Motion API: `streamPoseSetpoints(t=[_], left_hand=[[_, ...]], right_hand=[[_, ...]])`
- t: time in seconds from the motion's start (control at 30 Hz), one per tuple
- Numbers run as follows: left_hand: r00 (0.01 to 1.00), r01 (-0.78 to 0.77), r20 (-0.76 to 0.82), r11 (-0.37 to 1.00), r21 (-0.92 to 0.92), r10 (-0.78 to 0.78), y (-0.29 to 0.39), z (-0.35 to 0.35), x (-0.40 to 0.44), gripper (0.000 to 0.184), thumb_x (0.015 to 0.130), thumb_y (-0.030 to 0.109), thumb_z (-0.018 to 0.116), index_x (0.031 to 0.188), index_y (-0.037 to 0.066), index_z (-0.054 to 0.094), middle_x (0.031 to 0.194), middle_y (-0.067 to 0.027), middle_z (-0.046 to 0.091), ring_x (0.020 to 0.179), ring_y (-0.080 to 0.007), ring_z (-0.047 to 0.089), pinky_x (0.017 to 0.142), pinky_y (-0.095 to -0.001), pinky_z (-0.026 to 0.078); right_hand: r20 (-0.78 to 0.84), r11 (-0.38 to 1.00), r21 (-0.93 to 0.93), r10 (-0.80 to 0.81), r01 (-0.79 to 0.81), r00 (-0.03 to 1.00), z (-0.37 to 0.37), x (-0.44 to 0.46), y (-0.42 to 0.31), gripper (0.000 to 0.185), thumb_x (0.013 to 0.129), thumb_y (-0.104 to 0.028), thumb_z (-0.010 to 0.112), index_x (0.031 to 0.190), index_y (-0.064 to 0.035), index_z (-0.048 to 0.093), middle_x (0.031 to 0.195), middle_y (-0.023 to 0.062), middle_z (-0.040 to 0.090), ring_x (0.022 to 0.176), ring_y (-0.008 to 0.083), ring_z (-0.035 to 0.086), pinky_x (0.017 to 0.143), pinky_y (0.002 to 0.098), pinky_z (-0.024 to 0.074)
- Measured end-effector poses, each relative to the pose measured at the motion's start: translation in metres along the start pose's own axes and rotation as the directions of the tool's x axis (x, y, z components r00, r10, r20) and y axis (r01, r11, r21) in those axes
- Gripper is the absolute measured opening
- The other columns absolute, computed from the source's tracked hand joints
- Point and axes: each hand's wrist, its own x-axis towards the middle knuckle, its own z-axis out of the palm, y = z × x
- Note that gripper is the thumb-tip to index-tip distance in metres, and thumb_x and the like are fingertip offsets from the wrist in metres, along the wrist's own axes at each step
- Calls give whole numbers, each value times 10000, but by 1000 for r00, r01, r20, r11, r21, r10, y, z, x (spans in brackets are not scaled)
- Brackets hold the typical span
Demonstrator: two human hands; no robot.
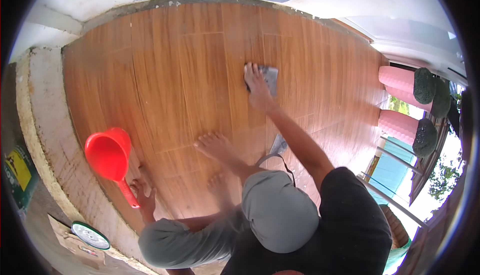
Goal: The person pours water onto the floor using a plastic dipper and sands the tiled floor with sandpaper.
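My right hand (255, 81) reaches forward over the wood-look tiled floor. Its fingers bend over the left edge of a flat grey rectangular piece with pale smears (270, 77), which lies against the tiles; its exact kind is unclear. A second greyish flat piece (278, 144) lies nearer my body, partly hidden by my arm and a dark strap. I cannot make out my left hand. At the left, a red dipper (108, 154) has its bowl tilted and its handle beside what looks like a bare foot (145, 200).
Another bare foot (216, 146) stands mid-floor. A raised concrete ledge (47, 100) borders the left side. Beyond it sits a round green-and-white disc (90, 235). Pink planters (397, 82) with dark green tops stand at the right, near metal rails (395, 202).
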Motion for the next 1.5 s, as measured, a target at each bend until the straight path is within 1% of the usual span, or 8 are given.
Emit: streamPoseSetpoints(t=[0.13, 0.23, 0.53, 0.67, 0.83, 1.03, 1.33, 1.5], left_hand=[[995, 98, 34, 995, 11, -98, 27, -13, -3, 1007, 840, 245, 761, 1590, 126, 100, 1627, -258, 69, 1509, -335, 144, 1179, -398, 267], [996, 85, 30, 996, -9, -85, 20, -12, -1, 1005, 840, 236, 760, 1589, 125, 100, 1628, -256, 68, 1509, -332, 146, 1179, -397, 267], [1000, 3, -14, 996, -86, -4, 1, 0, 2, 997, 842, 209, 757, 1589, 120, 103, 1630, -251, 66, 1510, -323, 154, 1178, -394, 268], [998, -55, -38, 989, -136, 50, -6, 4, 0, 993, 843, 197, 756, 1588, 117, 104, 1631, -248, 65, 1510, -319, 158, 1178, -393, 268], [999, 39, -8, 989, -142, -40, 4, 5, 0, 971, 844, 141, 747, 1586, 116, 121, 1634, -235, 69, 1512, -307, 161, 1179, -386, 267], [1000, -14, -24, 997, -70, 12, 8, -1, -5, 962, 842, 149, 748, 1585, 123, 137, 1630, -235, 94, 1509, -308, 171, 1176, -385, 272], [996, 80, 42, 992, -94, -76, 26, -14, -9, 946, 853, 196, 747, 1578, 76, 150, 1620, -223, 173, 1521, -345, 86, 1210, -425, 175], [998, 68, 7, 998, -12, -68, 31, -15, -10, 928, 875, 187, 719, 1586, 126, 126, 1627, -222, 128, 1516, -324, 113, 1187, -395, 252]], right_hand=[[-200, 994, 49, -84, 95, 976, -19, 54, 3, 859, 705, 146, 468, 1524, 7, 252, 1602, 238, 199, 1488, 423, 170, 1216, 507, 179], [-137, 999, -39, -43, 38, 990, -32, 92, 23, 755, 805, 68, 490, 1519, 16, 251, 1628, 207, 136, 1502, 396, 133, 1219, 508, 177], [-67, 999, -37, -12, 9, 998, -42, 97, 37, 761, 778, 74, 458, 1511, 35, 256, 1595, 255, 201, 1486, 426, 176, 1221, 488, 173], [54, 991, -134, 9, -2, 998, -22, 21, 13, 721, 827, 43, 458, 1518, 6, 255, 1606, 227, 192, 1492, 387, 182, 1214, 495, 197], [-82, 988, -144, -65, 53, 994, -35, 89, 51, 709, 837, 38, 444, 1523, -19, 274, 1597, 226, 222, 1490, 369, 199, 1218, 464, 204], [-192, 967, 252, 72, -22, 979, -35, 49, 57, 659, 776, 119, 488, 1423, -8, 464, 1549, 189, 360, 1450, 316, 315, 1192, 396, 274], [-110, 986, -11, 166, -169, 980, -57, 71, 12, 572, 829, 62, 526, 1396, -2, 486, 1562, 149, 335, 1463, 361, 261, 1153, 436, 325], [-242, 983, -185, -46, 1, 969, -10, 34, 15, 605, 818, 72, 474, 1419, 25, 431, 1586, 194, 264, 1464, 382, 259, 1175, 449, 293]])
